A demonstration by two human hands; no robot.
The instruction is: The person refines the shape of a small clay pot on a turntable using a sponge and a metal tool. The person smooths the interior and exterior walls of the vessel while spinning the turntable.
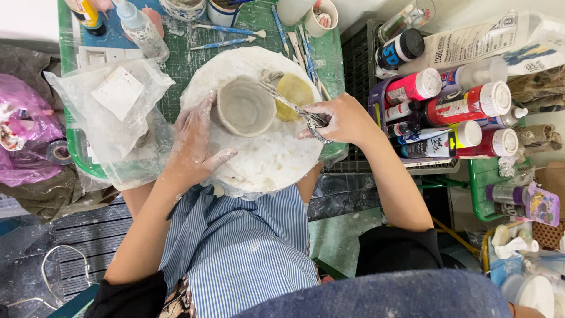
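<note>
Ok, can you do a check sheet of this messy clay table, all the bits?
Surface: round white board on a green mat, smeared with clay.
Job's things: grey clay cup on the board; thin metal trimming tool; yellow sponge beside the cup.
Clutter: plastic bags, modelling tools, paint bottles in a crate.
Hands: left hand flat against the cup's side, clay-coated; right hand grips the tool, its tip at the cup's rim.
Cables: white cord on the floor.
Surroundings: striped apron, pink bag, grey floor.
</note>
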